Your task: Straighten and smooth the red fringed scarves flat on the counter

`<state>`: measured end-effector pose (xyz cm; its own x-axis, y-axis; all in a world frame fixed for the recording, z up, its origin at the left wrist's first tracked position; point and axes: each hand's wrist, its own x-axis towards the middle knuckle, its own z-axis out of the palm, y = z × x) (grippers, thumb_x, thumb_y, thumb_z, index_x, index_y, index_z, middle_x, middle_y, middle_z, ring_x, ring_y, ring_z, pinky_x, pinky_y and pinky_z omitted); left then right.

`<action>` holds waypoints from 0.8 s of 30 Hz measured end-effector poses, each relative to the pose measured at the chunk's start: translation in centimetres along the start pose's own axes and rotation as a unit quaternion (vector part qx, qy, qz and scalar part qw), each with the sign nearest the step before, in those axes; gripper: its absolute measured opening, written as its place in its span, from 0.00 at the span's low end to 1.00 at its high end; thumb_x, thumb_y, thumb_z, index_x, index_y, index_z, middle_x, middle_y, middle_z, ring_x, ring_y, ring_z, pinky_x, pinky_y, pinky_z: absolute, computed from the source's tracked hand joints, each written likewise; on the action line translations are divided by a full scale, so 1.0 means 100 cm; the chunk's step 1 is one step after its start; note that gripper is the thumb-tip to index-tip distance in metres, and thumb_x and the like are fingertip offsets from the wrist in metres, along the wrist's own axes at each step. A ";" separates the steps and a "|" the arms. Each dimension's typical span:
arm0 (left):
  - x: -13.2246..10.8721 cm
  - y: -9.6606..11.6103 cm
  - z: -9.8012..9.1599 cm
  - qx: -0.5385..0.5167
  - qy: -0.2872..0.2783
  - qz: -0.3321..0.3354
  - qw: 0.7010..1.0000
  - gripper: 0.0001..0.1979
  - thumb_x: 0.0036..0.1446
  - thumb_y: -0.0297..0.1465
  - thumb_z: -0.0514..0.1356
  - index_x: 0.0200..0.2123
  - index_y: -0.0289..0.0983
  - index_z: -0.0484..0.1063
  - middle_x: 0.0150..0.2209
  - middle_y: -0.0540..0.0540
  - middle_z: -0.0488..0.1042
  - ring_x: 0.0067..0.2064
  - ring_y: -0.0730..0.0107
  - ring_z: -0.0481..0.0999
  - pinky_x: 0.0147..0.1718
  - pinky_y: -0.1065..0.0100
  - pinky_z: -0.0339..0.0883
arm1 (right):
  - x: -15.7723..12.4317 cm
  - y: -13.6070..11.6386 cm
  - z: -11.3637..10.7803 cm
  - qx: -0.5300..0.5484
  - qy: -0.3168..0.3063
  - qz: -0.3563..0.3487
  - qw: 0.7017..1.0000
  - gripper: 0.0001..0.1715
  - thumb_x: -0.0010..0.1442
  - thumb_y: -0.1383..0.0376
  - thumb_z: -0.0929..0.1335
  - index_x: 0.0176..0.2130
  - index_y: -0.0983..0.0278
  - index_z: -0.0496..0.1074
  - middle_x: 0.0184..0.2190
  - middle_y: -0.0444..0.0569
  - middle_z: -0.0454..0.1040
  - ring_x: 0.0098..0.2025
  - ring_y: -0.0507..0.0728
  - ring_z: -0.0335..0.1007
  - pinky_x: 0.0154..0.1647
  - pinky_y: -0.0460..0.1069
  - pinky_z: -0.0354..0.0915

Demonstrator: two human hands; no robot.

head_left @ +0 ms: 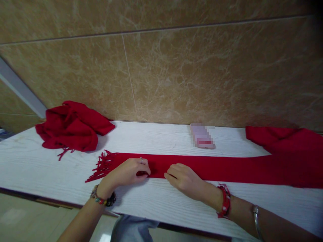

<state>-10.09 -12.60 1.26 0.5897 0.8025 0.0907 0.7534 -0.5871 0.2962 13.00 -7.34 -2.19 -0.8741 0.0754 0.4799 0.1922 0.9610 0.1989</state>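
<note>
A long red scarf lies in a narrow flat band along the white table, its fringe spread at the left end. Over the fringed half, my left hand is closed, thumb and fingertips pinched together at the cloth; a ring is on one finger. A short gap to the right, my right hand is also closed, with its curled fingertips on the scarf near the front edge. Both hands cover parts of the cloth. Toward the right the band widens into a loose heap.
Another crumpled red cloth with some fringe rests at the back left of the white table. A blurred phone-like object lies behind the scarf. The brown tiled wall borders the table's back edge.
</note>
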 end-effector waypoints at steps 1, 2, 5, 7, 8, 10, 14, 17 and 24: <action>0.000 0.001 0.000 -0.001 -0.003 -0.002 1.000 0.08 0.52 0.25 0.54 0.32 0.37 0.73 0.31 0.49 0.72 0.32 0.75 0.69 0.34 0.77 0.61 | 0.000 0.000 -0.001 0.002 -0.011 -0.001 1.000 0.08 0.58 0.74 0.61 0.30 0.68 0.68 0.25 0.47 0.67 0.28 0.54 0.58 0.28 0.49 0.53; 0.000 0.001 0.000 -0.003 -0.006 -0.004 1.000 0.08 0.52 0.25 0.54 0.32 0.37 0.73 0.31 0.49 0.72 0.33 0.75 0.70 0.34 0.77 0.61 | 0.000 0.000 -0.001 0.004 -0.022 0.001 1.000 0.08 0.58 0.74 0.62 0.31 0.68 0.68 0.26 0.47 0.67 0.29 0.54 0.58 0.29 0.49 0.54; 0.000 0.001 -0.002 0.000 -0.012 -0.016 1.000 0.09 0.51 0.24 0.54 0.33 0.37 0.73 0.33 0.49 0.72 0.34 0.75 0.70 0.35 0.76 0.62 | 0.001 0.001 -0.003 0.011 -0.050 -0.001 0.999 0.06 0.58 0.73 0.63 0.32 0.68 0.69 0.27 0.47 0.68 0.30 0.54 0.59 0.31 0.49 0.55; -0.004 -0.002 -0.005 0.013 -0.012 -0.034 0.999 0.11 0.50 0.23 0.54 0.35 0.37 0.73 0.34 0.49 0.73 0.35 0.74 0.70 0.36 0.75 0.62 | 0.001 0.002 -0.004 0.013 -0.059 -0.006 0.998 0.06 0.58 0.73 0.62 0.34 0.68 0.69 0.28 0.48 0.68 0.31 0.54 0.60 0.32 0.49 0.56; -0.008 -0.005 -0.006 0.024 -0.009 -0.049 0.998 0.12 0.49 0.22 0.54 0.35 0.37 0.72 0.35 0.48 0.73 0.35 0.73 0.71 0.36 0.75 0.62 | 0.000 0.002 -0.003 0.011 -0.060 -0.006 0.998 0.06 0.58 0.73 0.62 0.34 0.68 0.69 0.29 0.48 0.68 0.31 0.54 0.60 0.32 0.49 0.57; -0.020 -0.012 -0.010 0.052 0.001 -0.084 0.995 0.13 0.47 0.21 0.54 0.36 0.37 0.72 0.36 0.48 0.73 0.36 0.72 0.71 0.37 0.74 0.63 | -0.002 0.001 -0.002 0.004 -0.054 -0.002 0.999 0.07 0.58 0.73 0.62 0.36 0.68 0.69 0.30 0.48 0.69 0.32 0.54 0.61 0.32 0.49 0.57; -0.052 -0.026 -0.018 0.096 0.021 -0.140 0.985 0.13 0.47 0.22 0.53 0.35 0.38 0.72 0.35 0.48 0.73 0.37 0.71 0.71 0.37 0.73 0.63 | -0.001 -0.002 0.001 -0.012 -0.033 0.014 0.999 0.12 0.57 0.75 0.61 0.41 0.68 0.68 0.32 0.50 0.71 0.35 0.56 0.63 0.37 0.51 0.59; -0.071 -0.032 -0.024 0.103 0.016 -0.144 0.984 0.11 0.50 0.23 0.53 0.35 0.38 0.72 0.35 0.48 0.73 0.36 0.72 0.71 0.36 0.74 0.63 | 0.012 -0.008 0.004 -0.014 -0.036 0.028 0.999 0.12 0.57 0.76 0.61 0.40 0.68 0.68 0.33 0.51 0.71 0.35 0.56 0.64 0.36 0.51 0.59; -0.088 -0.038 -0.027 0.184 -0.003 -0.137 0.973 0.09 0.52 0.23 0.53 0.34 0.39 0.71 0.33 0.48 0.72 0.35 0.71 0.71 0.35 0.73 0.63 | 0.061 -0.025 0.016 0.000 -0.059 0.018 0.998 0.06 0.55 0.76 0.63 0.33 0.68 0.69 0.30 0.50 0.71 0.31 0.56 0.64 0.29 0.50 0.57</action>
<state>-18.89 -17.11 1.86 0.3527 0.9343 0.0512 0.9353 -0.3501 -0.0520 6.46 -8.86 -1.09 -0.9132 0.1399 0.3828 0.2235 0.9573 0.1833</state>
